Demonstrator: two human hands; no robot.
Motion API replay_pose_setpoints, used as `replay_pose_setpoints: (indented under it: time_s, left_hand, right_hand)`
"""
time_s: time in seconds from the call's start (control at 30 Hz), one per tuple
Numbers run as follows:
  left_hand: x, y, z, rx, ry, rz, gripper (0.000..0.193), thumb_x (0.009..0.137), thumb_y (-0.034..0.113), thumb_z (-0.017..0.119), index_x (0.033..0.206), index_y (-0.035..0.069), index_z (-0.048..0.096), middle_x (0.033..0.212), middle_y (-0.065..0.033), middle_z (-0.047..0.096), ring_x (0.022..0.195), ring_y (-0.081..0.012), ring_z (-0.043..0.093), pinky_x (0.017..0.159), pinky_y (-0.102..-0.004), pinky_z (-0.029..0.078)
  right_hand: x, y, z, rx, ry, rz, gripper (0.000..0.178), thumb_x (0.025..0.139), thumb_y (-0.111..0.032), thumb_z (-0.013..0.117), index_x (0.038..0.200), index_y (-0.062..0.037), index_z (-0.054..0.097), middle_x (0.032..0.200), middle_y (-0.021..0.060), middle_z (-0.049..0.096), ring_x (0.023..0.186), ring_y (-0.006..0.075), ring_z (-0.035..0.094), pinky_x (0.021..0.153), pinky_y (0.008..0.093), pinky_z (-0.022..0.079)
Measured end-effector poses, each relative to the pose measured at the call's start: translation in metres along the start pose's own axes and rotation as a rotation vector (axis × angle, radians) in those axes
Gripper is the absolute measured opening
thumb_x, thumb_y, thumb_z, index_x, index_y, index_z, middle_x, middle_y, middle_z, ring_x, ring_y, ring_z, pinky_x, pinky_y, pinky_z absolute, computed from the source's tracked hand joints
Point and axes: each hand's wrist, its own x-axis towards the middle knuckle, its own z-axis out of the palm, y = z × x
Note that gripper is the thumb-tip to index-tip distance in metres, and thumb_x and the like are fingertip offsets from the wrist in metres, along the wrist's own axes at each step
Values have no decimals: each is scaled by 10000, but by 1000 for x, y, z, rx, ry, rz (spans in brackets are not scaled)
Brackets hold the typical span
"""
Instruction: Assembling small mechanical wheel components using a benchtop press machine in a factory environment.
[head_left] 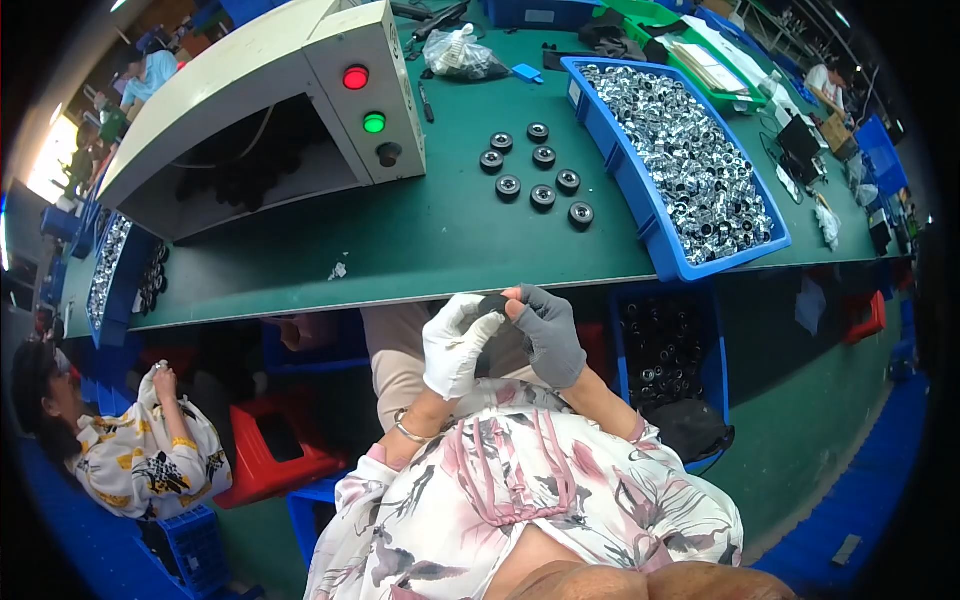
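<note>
Tabletop: green, near edge just beyond both grips.
Cream machine: ahead-left of the grips; I see red lamp and green lamp lit.
Blue bin: ahead-right of them, heaped with shiny parts.
Left grip: white-gloved, narrowed on black piece.
Right grip: grey-gloved, bare fingertips on same piece.
Black discs: eight, ahead of the grips.
Black piece: between both grips; full shape hidden.

Factory workshop, green workbench, blue parts bin
</note>
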Motion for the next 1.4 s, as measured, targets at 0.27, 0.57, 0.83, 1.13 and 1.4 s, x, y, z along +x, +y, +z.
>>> replay_pose_setpoints:
  time_s: [0.27,0.57,0.83,1.13,1.4]
  left_hand:
    - [8,9,-12,-35,-129,-88,176,935,37,689,1102,-11,664,991,-27,686,883,-78,609,819,-221,484]
    - [34,30,-9,48,-220,-77,182,958,26,643,1135,-16,627,1032,-41,660,926,-97,602,862,-244,486]
    - [52,25,10,67,46,-5,228,1005,22,561,1227,-28,559,1165,-92,625,1059,-146,610,938,-283,508]
    - [63,31,7,-19,41,-133,294,919,-36,670,1203,-46,597,1089,-98,678,937,-148,679,848,-274,566]
    - [71,35,4,10,4,-166,262,926,-18,666,1177,-64,606,1046,-99,673,912,-158,660,793,-285,570]
  right_hand:
    - [-1,-17,7,200,63,207,239,988,-144,630,1168,11,657,982,20,675,779,56,576,731,216,477]
    - [18,-46,1,-98,-40,100,246,991,-114,601,1192,21,648,993,14,682,775,67,600,705,228,506]
    - [49,-45,2,-740,32,-356,225,905,-44,667,1120,22,663,958,101,663,812,105,620,699,275,511]
    - [69,-53,0,-440,4,-83,151,919,-69,649,1023,39,660,900,34,600,817,78,584,727,245,477]
    - [77,-55,0,-399,10,-99,166,938,-109,632,1014,33,668,897,19,584,809,68,556,731,231,464]
